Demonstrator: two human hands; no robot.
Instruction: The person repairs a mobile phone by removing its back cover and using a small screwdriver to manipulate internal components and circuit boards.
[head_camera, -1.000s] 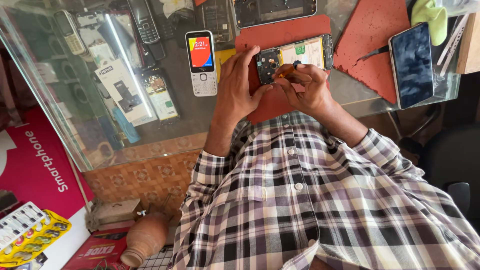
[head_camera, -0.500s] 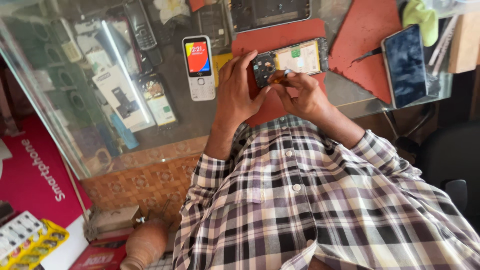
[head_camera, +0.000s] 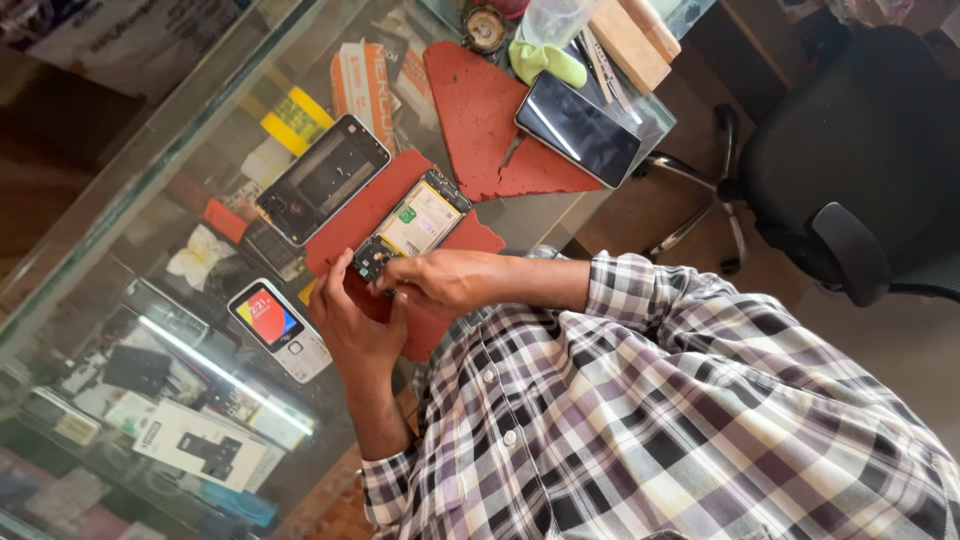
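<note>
The opened phone (head_camera: 410, 228) lies on a red mat (head_camera: 352, 222) on the glass table (head_camera: 130, 190). The left hand (head_camera: 355, 325) rests open against its lower end. The right hand (head_camera: 445, 282) pinches fingertips together over the same end; any held item cannot be discerned.

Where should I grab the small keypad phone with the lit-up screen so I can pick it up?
Pinch the keypad phone by its two long edges, coming from above. It lies flat and face-up on the glass counter, beside the left hand, its sides free.
</note>
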